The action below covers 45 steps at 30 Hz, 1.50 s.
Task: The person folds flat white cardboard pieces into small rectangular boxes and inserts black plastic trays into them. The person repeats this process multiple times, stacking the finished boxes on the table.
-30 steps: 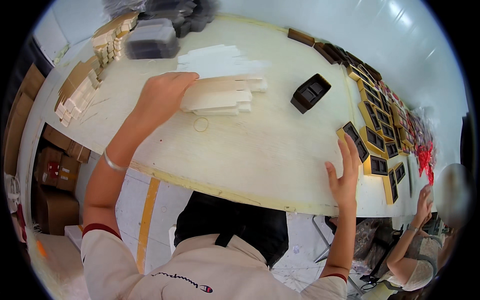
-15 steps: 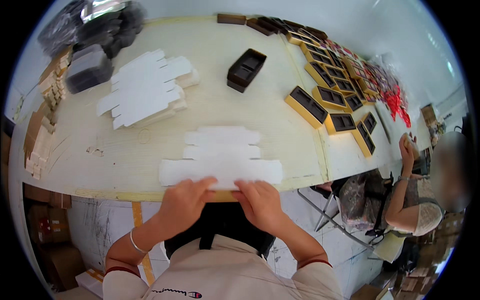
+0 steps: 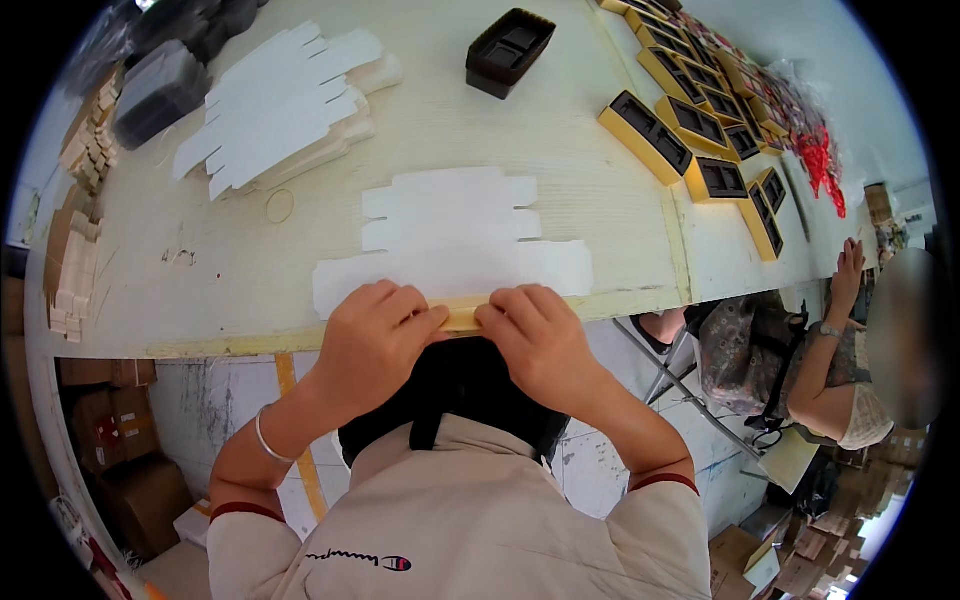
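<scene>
A flat carton blank (image 3: 450,230), white on top and notched along its sides, lies at the table's near edge. Its near flap is curled up, showing a gold strip (image 3: 462,314) between my hands. At the left end of that strip, my left hand (image 3: 372,335) has its fingers curled and pinches the flap with thumb and fingertips. My right hand (image 3: 537,328) grips the other end in the same way, thumb pointing inward. Fingers cover part of the fold.
A stack of white carton blanks (image 3: 285,110) lies at the far left, with a dark plastic tray (image 3: 508,55) at the back. Several gold boxes (image 3: 645,140) with dark inserts stand at the right. A co-worker's hand (image 3: 848,262) is raised at the far right, beside red ribbon (image 3: 822,170).
The blank's near flap has been bent upward, bringing its gold side into sight. My fingers have closed round it. The whole view has shifted; the co-worker's hand has changed pose.
</scene>
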Each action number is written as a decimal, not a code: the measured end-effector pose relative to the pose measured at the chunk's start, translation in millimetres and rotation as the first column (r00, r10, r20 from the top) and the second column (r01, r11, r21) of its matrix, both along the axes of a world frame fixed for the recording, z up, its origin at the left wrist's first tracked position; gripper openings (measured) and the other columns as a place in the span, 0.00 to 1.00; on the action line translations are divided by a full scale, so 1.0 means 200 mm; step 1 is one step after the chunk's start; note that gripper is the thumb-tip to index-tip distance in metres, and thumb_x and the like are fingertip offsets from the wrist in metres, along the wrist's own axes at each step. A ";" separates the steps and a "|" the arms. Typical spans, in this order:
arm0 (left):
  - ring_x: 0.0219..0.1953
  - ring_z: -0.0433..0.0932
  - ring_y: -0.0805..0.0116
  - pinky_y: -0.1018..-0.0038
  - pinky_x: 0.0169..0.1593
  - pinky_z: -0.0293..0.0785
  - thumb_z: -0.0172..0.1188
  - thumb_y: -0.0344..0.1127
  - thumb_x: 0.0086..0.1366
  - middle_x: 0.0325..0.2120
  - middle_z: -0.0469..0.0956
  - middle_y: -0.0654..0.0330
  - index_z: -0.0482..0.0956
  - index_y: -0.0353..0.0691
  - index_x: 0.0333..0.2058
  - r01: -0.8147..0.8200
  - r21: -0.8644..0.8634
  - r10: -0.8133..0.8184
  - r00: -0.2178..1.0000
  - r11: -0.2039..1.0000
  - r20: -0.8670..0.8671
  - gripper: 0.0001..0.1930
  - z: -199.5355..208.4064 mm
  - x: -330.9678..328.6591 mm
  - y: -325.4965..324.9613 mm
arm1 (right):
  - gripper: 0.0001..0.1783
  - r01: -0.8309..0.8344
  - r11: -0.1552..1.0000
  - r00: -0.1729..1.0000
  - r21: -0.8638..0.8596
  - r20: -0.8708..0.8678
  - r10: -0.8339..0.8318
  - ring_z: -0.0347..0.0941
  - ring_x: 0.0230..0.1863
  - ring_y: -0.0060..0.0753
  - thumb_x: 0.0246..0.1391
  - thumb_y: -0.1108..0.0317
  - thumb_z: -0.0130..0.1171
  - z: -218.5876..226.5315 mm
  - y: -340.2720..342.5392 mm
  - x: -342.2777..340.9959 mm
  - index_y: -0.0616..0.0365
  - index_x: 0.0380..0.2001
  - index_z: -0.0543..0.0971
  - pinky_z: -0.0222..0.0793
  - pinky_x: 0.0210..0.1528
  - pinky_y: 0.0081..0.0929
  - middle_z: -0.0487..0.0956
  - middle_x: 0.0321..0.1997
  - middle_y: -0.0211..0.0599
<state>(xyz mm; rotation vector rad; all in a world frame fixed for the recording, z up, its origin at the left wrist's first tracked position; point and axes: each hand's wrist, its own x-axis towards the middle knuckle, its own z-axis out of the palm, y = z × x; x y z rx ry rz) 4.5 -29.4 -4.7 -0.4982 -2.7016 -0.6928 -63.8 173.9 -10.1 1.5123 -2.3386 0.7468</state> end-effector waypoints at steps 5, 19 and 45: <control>0.29 0.71 0.63 0.69 0.31 0.67 0.64 0.30 0.54 0.27 0.72 0.60 0.81 0.40 0.32 -0.132 0.023 0.130 0.990 0.991 0.062 0.06 0.04 -0.11 0.01 | 0.06 0.042 0.992 0.957 0.122 0.280 -0.075 0.71 0.31 0.47 0.45 0.78 0.55 0.06 -0.08 -0.13 0.61 0.27 0.68 0.67 0.31 0.39 0.73 0.26 0.42; 0.30 0.74 0.56 0.67 0.35 0.69 0.59 0.31 0.59 0.29 0.74 0.54 0.75 0.36 0.33 -0.021 0.178 -0.038 0.946 0.984 0.323 0.06 0.10 -0.20 -0.08 | 0.27 -0.072 0.986 0.959 -0.152 0.259 0.110 0.68 0.56 0.52 0.50 0.71 0.61 0.06 0.17 -0.07 0.57 0.55 0.71 0.65 0.56 0.41 0.71 0.57 0.50; 0.35 0.72 0.58 0.68 0.38 0.70 0.56 0.26 0.58 0.29 0.74 0.60 0.77 0.39 0.29 0.263 0.021 -0.257 0.918 0.965 0.303 0.02 0.10 -0.37 -0.07 | 0.07 -0.097 0.992 0.991 0.083 0.105 0.088 0.72 0.37 0.41 0.45 0.72 0.60 0.03 -0.04 0.00 0.59 0.31 0.77 0.68 0.36 0.34 0.74 0.36 0.38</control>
